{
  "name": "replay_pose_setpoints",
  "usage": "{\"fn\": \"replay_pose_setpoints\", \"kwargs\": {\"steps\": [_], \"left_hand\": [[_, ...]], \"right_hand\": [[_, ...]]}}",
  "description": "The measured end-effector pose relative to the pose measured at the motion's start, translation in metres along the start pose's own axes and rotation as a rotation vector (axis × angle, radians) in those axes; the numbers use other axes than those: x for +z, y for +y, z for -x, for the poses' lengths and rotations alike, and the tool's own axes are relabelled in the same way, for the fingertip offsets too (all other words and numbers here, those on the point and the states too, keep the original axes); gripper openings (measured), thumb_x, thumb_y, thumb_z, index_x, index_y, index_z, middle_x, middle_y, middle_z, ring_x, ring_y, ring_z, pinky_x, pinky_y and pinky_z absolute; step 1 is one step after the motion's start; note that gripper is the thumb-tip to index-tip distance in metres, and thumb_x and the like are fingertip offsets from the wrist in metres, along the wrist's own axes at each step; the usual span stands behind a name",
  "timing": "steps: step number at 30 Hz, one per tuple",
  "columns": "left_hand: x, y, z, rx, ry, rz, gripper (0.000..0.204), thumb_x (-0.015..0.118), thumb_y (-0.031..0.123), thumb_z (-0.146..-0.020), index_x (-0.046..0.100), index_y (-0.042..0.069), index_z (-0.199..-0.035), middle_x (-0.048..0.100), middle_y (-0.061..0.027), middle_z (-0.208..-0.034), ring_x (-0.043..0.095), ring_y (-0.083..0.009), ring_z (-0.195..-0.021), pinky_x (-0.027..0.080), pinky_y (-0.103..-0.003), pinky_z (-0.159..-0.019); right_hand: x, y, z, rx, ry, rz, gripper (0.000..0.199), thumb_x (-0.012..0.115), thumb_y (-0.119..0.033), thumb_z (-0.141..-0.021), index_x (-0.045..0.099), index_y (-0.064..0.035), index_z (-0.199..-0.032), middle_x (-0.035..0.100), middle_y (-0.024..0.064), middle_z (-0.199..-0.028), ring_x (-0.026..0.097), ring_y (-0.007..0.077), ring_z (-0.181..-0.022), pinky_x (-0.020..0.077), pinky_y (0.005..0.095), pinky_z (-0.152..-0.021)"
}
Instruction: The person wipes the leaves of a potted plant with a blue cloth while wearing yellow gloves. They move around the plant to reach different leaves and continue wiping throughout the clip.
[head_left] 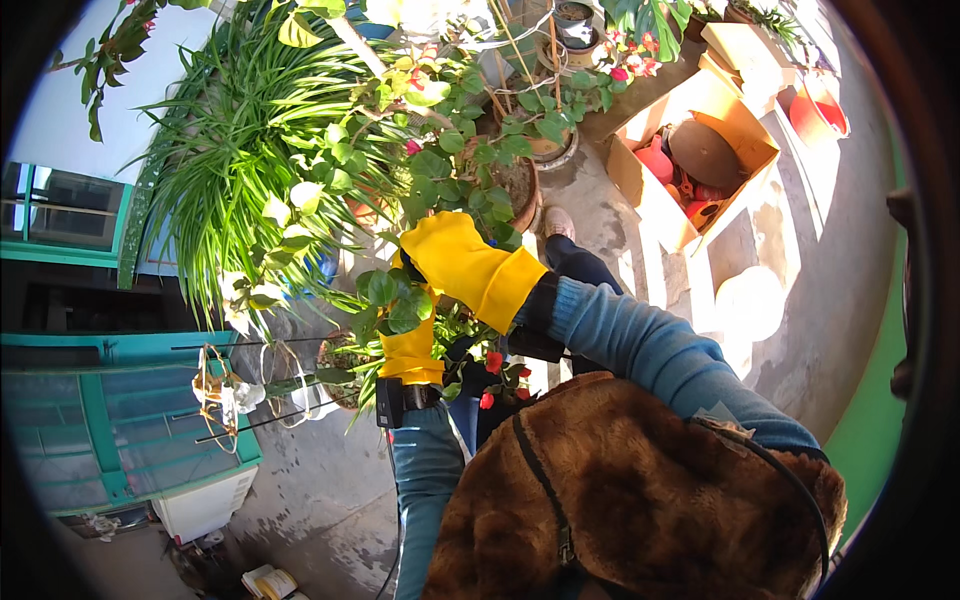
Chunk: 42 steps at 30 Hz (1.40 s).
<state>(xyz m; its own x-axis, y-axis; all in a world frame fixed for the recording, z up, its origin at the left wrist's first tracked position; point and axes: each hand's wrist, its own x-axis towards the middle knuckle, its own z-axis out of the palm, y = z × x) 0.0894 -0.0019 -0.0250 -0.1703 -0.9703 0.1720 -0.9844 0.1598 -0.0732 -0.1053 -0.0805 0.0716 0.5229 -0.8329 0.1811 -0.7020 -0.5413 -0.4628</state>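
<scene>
Both my hands wear yellow gloves and meet among the leaves of a potted flowering plant. My right hand [457, 258] is curled closed, its back turned up. A small dark piece shows at its left edge, too little to name. Just below it, my left hand [412, 350] reaches up, its fingers covered by the right glove and green leaves [400, 300]. Red flowers [494, 362] hang close to my wrists. Around the hands, leafy stems [440, 165] rise from a round clay pot [520, 190].
A spider plant [250, 150] with long leaves fills the upper left. To the right stands an open cardboard box [640, 190] holding pots and a brown round lid, with a red bucket [815, 110] beyond. Thin dark rods [250, 425] jut from the left near teal-framed windows [95, 430].
</scene>
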Motion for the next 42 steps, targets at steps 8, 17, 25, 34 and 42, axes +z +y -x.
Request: {"fn": "replay_pose_setpoints", "kwargs": {"steps": [8, 17, 25, 34, 42], "left_hand": [[0.007, -0.005, -0.002, 0.169, 0.08, -0.182, 0.038, 0.061, 0.035, -0.104, 0.066, 0.01, -0.132, 0.073, -0.0049, -0.125, 0.067, -0.0248, -0.115, 0.051, -0.038, -0.099], [0.015, -0.006, 0.003, -0.021, 0.052, 0.497, 0.046, 0.061, 0.035, -0.104, 0.054, 0.009, -0.142, 0.066, -0.005, -0.129, 0.064, -0.0223, -0.117, 0.049, -0.039, -0.104], [0.002, -0.008, -0.005, -0.03, -0.048, 1.273, 0.057, 0.065, 0.027, -0.101, 0.045, 0.006, -0.15, 0.062, -0.0084, -0.136, 0.063, -0.021, -0.119, 0.052, -0.038, -0.103], [-0.021, 0.004, -0.011, -0.173, -0.135, 2.056, 0.08, 0.075, 0.012, -0.093, 0.032, 0.003, -0.161, 0.058, -0.0165, -0.143, 0.065, -0.021, -0.119, 0.056, -0.034, -0.099], [-0.038, 0.026, -0.012, -0.188, 0.013, 2.096, 0.075, 0.068, -0.003, -0.093, 0.034, 0.006, -0.16, 0.053, -0.0209, -0.151, 0.063, -0.0277, -0.127, 0.056, -0.037, -0.103]], "right_hand": [[0.001, 0.004, 0.017, -0.009, 0.2, -0.086, 0.018, 0.072, -0.028, -0.087, 0.077, -0.0124, -0.094, 0.077, 0.0139, -0.097, 0.075, 0.0369, -0.091, 0.0592, 0.0473, -0.075], [0.006, 0.009, 0.007, 0.078, 0.036, -0.031, 0.015, 0.073, -0.023, -0.085, 0.078, -0.015, -0.097, 0.076, 0.0131, -0.098, 0.075, 0.0333, -0.092, 0.059, 0.0471, -0.078], [-0.002, 0.038, 0.04, 0.128, 0.123, -0.281, 0.025, 0.067, -0.03, -0.092, 0.069, -0.0103, -0.107, 0.072, 0.0182, -0.103, 0.068, 0.042, -0.099, 0.054, 0.0537, -0.086], [-0.004, 0.036, 0.042, 0.098, 0.173, -0.351, 0.033, 0.067, -0.033, -0.094, 0.068, -0.0129, -0.12, 0.072, 0.0159, -0.109, 0.066, 0.0391, -0.106, 0.0521, 0.0506, -0.092], [-0.012, 0.032, 0.042, 0.058, 0.153, -0.339, 0.03, 0.067, -0.032, -0.094, 0.069, -0.0112, -0.116, 0.072, 0.015, -0.107, 0.066, 0.0383, -0.105, 0.0524, 0.0501, -0.091]]}}
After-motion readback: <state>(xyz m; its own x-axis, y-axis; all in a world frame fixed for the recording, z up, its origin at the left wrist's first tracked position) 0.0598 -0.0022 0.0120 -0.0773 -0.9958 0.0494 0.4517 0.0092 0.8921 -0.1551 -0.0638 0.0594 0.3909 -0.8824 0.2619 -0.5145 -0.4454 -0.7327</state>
